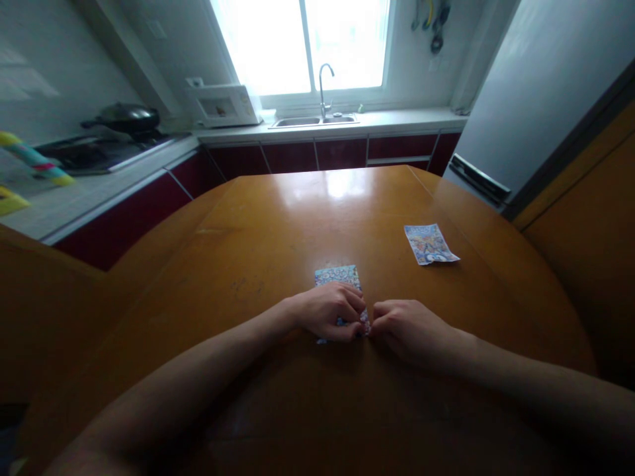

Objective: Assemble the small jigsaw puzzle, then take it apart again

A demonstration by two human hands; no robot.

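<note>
A small sheet (339, 274) with a dense, colourful print lies on the wooden table in front of me. My left hand (331, 311) rests over its middle with the fingers curled and the thumb near the lower edge, gripping it against the table. At the sheet's lower right corner is my right hand (405, 328), its thumb and fingertips closed in a pinch. Whatever sits between those fingertips is hidden. Much of the sheet is covered by my left hand. Farther right lies a second printed sheet (429, 244), slightly curled at its near corner, touched by neither hand.
The brown wooden table (248, 225) has angled far corners. Beyond it are a counter with a sink (297, 121) and tap (322, 89), a white microwave (223, 106), and a wok (126, 118) on the stove. A fridge (536, 86) stands at the right.
</note>
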